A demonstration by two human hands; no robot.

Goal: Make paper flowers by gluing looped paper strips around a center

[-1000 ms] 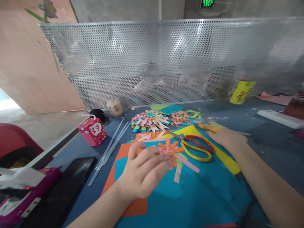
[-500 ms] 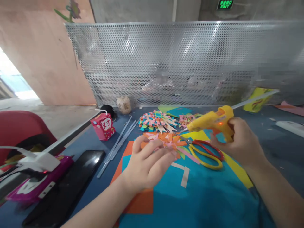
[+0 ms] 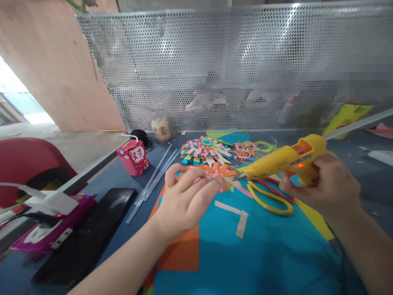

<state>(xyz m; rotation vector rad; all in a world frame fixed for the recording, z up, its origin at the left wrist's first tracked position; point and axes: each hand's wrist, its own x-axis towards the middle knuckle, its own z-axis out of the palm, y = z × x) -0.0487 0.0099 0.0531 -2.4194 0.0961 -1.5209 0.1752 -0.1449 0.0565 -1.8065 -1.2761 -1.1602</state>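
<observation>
My right hand (image 3: 328,184) is wrapped around the handle of a yellow hot glue gun (image 3: 282,159). A clear glue stick (image 3: 359,123) sticks out of its back, and an orange light glows on its side. The metal nozzle points left, close to the fingertips of my left hand (image 3: 188,196). My left fingers curl over an orange and pink paper flower (image 3: 216,170); their tips and part of the flower are hidden. Scissors (image 3: 270,205) with red and yellow handles lie under the gun. Pale paper strips (image 3: 242,224) rest on a blue sheet (image 3: 260,254).
A fringed multicoloured paper flower (image 3: 204,149) and paper shreds (image 3: 245,150) lie farther back. On the left are spare glue sticks (image 3: 156,176), a red drink carton (image 3: 134,157), a black phone (image 3: 89,233) and a purple power strip (image 3: 58,225). A perforated metal screen (image 3: 184,61) borders the table.
My right hand has moved the glue gun rightward and nearer to me, its nozzle now lower. My left hand stays at the orange flower. The view has tilted slightly down.
</observation>
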